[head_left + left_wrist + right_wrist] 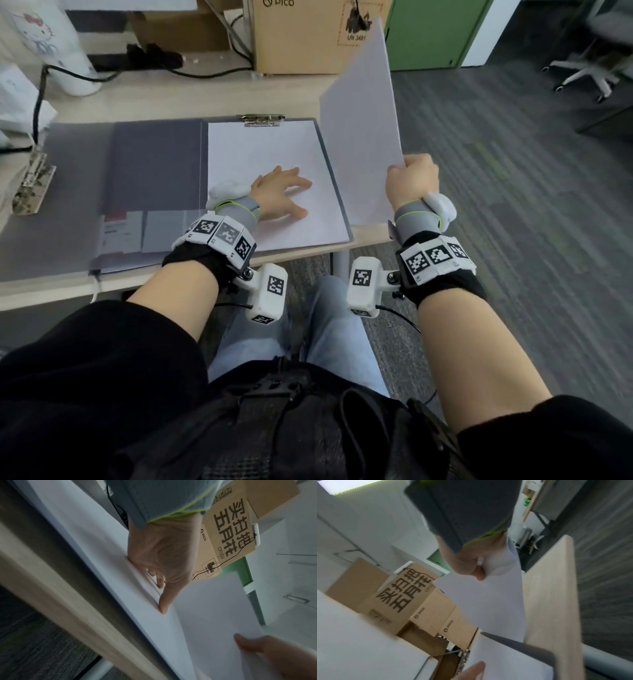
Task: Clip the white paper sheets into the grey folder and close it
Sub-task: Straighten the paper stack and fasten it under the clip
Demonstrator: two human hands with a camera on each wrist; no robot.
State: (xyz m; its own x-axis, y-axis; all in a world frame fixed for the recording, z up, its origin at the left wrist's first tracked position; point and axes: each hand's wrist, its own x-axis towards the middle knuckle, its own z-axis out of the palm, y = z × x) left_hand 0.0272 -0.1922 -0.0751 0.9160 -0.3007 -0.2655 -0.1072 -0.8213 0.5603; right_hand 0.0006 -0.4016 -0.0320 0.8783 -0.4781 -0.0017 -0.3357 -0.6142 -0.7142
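Observation:
The grey folder (154,164) lies open on the desk, its metal clip (263,119) at the top of the right half. White paper sheets (260,150) lie under the clip on that half. My left hand (279,195) rests flat on them with fingers spread; in the left wrist view the left hand (163,561) presses its fingertips on the sheets (106,563). My right hand (412,181) pinches the lower corner of a loose white sheet (363,120) held upright beside the folder's right edge. The right wrist view shows the right hand (471,566) gripping that sheet (489,601).
Cardboard boxes (308,34) stand at the back of the desk with black cables (154,65). A white bottle (44,44) is at the back left, a second metal clip (32,181) on the left. The desk edge (370,240) ends beside my right hand; carpet and an office chair (589,72) lie beyond.

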